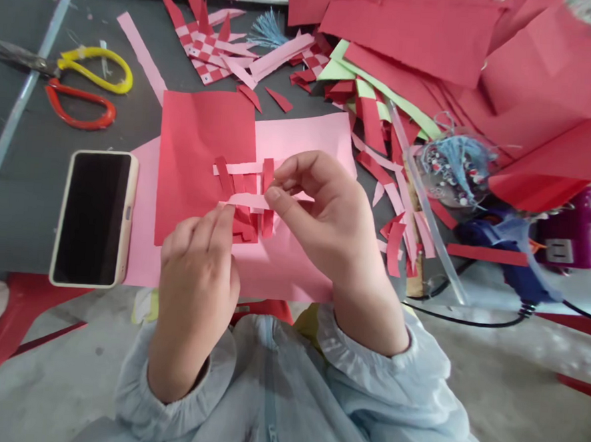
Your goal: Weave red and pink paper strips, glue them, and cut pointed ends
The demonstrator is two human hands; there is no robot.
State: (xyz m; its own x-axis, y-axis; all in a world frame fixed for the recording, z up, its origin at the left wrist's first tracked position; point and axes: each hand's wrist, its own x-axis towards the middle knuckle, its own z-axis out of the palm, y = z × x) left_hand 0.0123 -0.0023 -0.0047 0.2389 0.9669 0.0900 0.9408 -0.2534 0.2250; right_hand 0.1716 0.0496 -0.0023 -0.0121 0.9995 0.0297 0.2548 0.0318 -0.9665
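Observation:
A small weave of red and pink paper strips (249, 200) lies over red and pink paper sheets. My left hand (195, 261) has its fingers together and bent, with the fingertips pressing on the lower left of the strips. The thumb and forefinger of my right hand (329, 210) pinch a paper strip at the right side of the weave; its end is hidden by the fingers. Under the weave are a red sheet (205, 142) and a larger pink sheet (305, 138).
Left of the sheets lie a phone (95, 219) and scissors (92, 68) with yellow and red handles. Woven pieces (206, 49) and paper scraps lie behind. At right are red sheets (412, 35), a bead container (451, 167), a glue stick (426, 209) and a blue glue gun (512, 241).

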